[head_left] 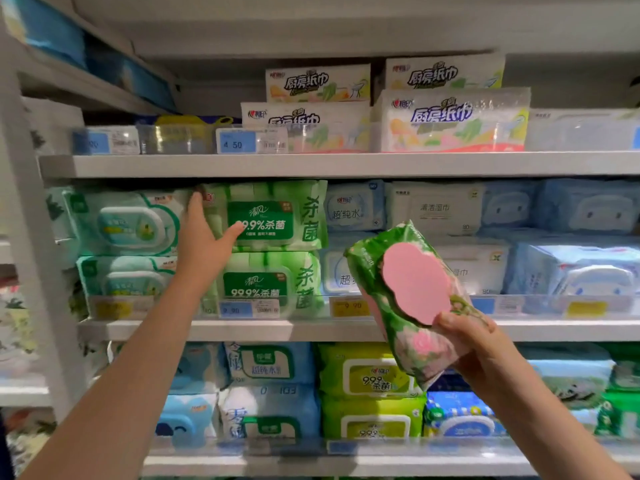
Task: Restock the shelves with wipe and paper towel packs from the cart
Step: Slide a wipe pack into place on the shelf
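My right hand (pixel 474 348) grips a green floral wipe pack with a pink lid (pixel 412 292), held tilted in front of the middle shelf (pixel 242 329). My left hand (pixel 204 237) reaches up to that shelf, fingers straight against the left side of the upper green wipe pack (pixel 273 216), thumb on its front. A second identical green pack (pixel 270 282) lies beneath it. Pale green lidded packs (pixel 128 220) sit to the left of my hand. The cart is out of view.
Kitchen paper towel packs (pixel 450 119) fill the top shelf behind clear price-tag rails (pixel 239 142). Blue and white wipe packs (pixel 554 237) stand right on the middle shelf. The lower shelf holds blue and lime-green packs (pixel 367 375). A white shelf upright (pixel 31 237) stands at left.
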